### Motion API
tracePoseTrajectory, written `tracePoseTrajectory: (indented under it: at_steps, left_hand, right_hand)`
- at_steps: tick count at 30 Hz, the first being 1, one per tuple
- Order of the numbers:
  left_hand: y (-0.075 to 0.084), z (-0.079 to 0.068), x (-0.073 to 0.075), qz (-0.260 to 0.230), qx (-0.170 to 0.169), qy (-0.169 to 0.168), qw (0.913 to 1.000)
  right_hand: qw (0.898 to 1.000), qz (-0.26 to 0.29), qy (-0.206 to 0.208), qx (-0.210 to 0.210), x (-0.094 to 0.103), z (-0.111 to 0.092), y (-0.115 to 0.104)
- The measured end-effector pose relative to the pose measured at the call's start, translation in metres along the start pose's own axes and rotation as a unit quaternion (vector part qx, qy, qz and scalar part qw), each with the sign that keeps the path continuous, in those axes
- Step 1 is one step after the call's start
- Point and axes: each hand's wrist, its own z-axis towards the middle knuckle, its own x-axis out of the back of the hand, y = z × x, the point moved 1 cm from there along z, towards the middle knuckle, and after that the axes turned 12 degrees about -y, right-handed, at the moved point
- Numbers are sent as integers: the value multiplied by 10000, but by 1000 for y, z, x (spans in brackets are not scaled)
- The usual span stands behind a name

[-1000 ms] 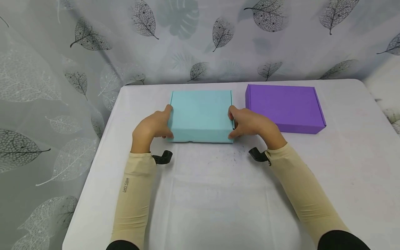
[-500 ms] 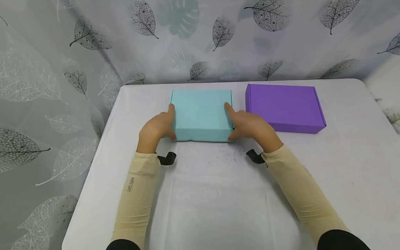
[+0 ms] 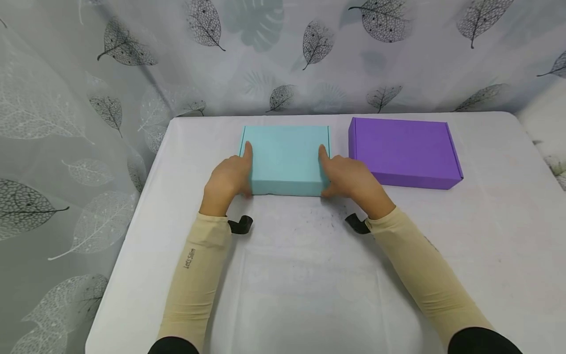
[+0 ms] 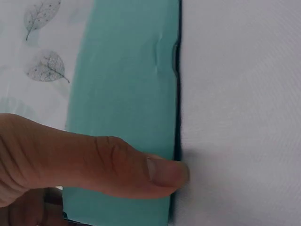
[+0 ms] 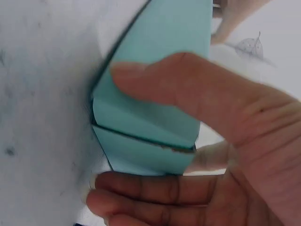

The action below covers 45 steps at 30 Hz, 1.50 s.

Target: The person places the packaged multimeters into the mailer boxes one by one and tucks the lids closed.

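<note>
A light teal cardboard box (image 3: 287, 152) lies closed near the table's back edge. My left hand (image 3: 229, 179) holds its left front corner. In the left wrist view the thumb (image 4: 136, 172) lies across the front face down to the bottom edge, while other fingers are partly hidden by the side. My right hand (image 3: 349, 177) holds the right front corner. In the right wrist view its thumb (image 5: 160, 82) lies over the front face, and its fingers (image 5: 150, 193) extend along the end side.
A closed purple box (image 3: 407, 152) lies to the right of the teal one, close by my right hand. White cloth covers the table (image 3: 305, 285). A leaf-patterned curtain (image 3: 247, 59) hangs behind and at the left. Black wrist-camera mounts (image 3: 240, 224) stick out under my wrists.
My left hand has shifted right over the teal box's front corner. My right hand has shifted slightly left, its finger lifting from the side edge onto the top. The box's front edge appears slightly higher.
</note>
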Motion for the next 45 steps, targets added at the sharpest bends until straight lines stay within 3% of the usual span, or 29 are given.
tracePoseTrajectory:
  at_steps: [12, 17, 23, 33, 40, 45]
  left_hand:
    - [4, 1, 4, 550, 47, 542, 9970]
    - [2, 1, 5, 720, 34, 765, 9945]
    - [1, -2, 11, 747, 33, 888, 9932]
    - [0, -2, 12, 681, 76, 837, 9941]
    - [-8, 1, 9, 246, -92, 511, 9983]
    - [-14, 4, 3, 84, -255, 370, 9990]
  right_hand:
    - [9930, -816, 749, -401, 3, 1, -9]
    - [9856, -1342, 959, -365, 5, 1, -12]
    - [9820, -1515, 1107, -225, 11, 1, -12]
    - [9830, -1509, 1040, -141, 14, 4, -10]
    - [9905, -1003, 917, -218, 8, 4, -7]
    - [9920, -935, 831, -159, -2, 2, -5]
